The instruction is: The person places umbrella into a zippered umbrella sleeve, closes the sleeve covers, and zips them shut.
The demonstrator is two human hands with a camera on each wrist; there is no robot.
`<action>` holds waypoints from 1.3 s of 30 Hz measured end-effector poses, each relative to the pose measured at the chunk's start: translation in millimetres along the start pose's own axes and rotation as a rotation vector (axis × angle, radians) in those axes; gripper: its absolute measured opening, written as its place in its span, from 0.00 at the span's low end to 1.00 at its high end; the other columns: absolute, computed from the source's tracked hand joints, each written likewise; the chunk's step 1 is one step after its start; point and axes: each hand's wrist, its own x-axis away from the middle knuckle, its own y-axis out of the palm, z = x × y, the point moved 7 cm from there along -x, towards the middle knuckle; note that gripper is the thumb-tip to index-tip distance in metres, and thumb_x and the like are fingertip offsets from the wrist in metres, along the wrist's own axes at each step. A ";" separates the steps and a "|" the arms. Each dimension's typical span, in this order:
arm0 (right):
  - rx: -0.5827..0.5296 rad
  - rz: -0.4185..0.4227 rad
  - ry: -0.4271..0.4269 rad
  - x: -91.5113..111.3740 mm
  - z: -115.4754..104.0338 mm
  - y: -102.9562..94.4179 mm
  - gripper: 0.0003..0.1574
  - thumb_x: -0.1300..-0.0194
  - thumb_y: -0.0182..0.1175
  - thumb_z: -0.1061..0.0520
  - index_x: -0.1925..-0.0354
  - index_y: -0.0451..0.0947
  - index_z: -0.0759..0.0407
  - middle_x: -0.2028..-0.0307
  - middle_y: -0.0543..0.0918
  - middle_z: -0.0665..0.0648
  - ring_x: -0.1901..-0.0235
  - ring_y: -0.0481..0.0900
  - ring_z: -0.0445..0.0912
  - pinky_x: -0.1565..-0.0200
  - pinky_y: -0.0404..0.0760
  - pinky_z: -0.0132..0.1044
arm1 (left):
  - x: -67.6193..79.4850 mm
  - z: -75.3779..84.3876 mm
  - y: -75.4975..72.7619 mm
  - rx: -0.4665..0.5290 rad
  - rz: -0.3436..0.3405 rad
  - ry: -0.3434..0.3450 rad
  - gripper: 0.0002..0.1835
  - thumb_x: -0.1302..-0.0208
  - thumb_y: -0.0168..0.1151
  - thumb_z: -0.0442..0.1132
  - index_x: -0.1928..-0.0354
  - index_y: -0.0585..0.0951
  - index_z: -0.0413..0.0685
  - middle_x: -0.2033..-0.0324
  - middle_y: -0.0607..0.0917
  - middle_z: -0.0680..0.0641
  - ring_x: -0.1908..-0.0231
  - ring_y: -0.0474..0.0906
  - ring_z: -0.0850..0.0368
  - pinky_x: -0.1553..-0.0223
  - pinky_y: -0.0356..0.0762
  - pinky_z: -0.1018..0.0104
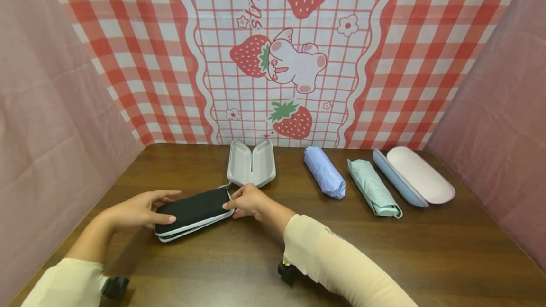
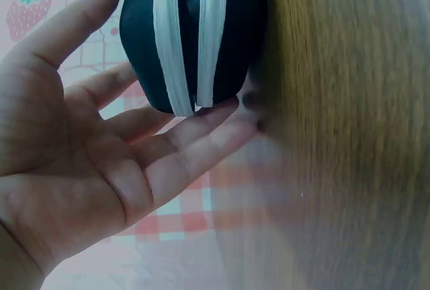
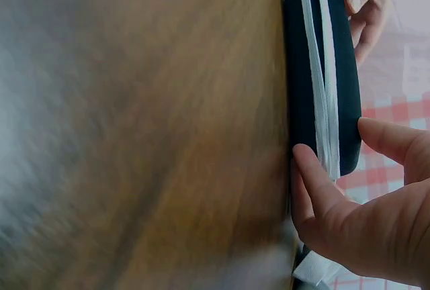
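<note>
A black zip case (image 1: 196, 208) with white zipper tape lies at a slant on the table, left of centre. Its lid is down, and the two tapes stand apart at the left end in the left wrist view. My left hand (image 1: 138, 210) is at that end, thumb over the top in the head view. Its fingers look fairly straight in the left wrist view and reach along the case's underside. At the other end, my right hand (image 1: 249, 201) pinches the case across its thickness, one fingertip on the upper face and another low by the table.
Behind the black case stands an opened pale grey case (image 1: 251, 162). Toward the right lie a folded periwinkle umbrella (image 1: 325, 173) and a folded mint umbrella (image 1: 373, 187). Past them sits an opened blue case with a pinkish inside (image 1: 420, 174). Cloth walls enclose the wooden table (image 1: 426, 255).
</note>
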 end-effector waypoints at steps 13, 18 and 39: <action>0.301 0.011 -0.197 16.4 -28.5 -18.2 0.23 0.46 0.70 0.65 0.54 0.75 0.75 0.67 0.79 0.61 0.70 0.82 0.50 0.64 0.84 0.39 | 0.4 5.4 -2.3 -0.128 0.066 0.062 0.37 0.52 0.78 0.44 0.42 0.74 0.36 0.56 0.80 0.45 0.57 0.76 0.51 0.58 0.77 0.63; 0.746 0.094 -0.513 25.0 -64.0 -24.9 0.21 0.44 0.71 0.59 0.53 0.80 0.67 0.58 0.84 0.61 0.60 0.81 0.49 0.55 0.79 0.38 | 2.3 16.9 -2.4 -0.269 0.139 0.112 0.37 0.60 0.81 0.49 0.47 0.75 0.44 0.57 0.82 0.49 0.58 0.78 0.54 0.56 0.76 0.61; 1.303 -0.041 -0.600 35.8 -76.8 6.8 0.30 0.42 0.70 0.43 0.47 0.82 0.59 0.53 0.84 0.53 0.52 0.80 0.45 0.49 0.77 0.36 | -11.9 52.1 22.1 -0.541 0.309 0.209 0.40 0.74 0.86 0.40 0.53 0.73 0.55 0.62 0.74 0.50 0.58 0.72 0.50 0.60 0.75 0.50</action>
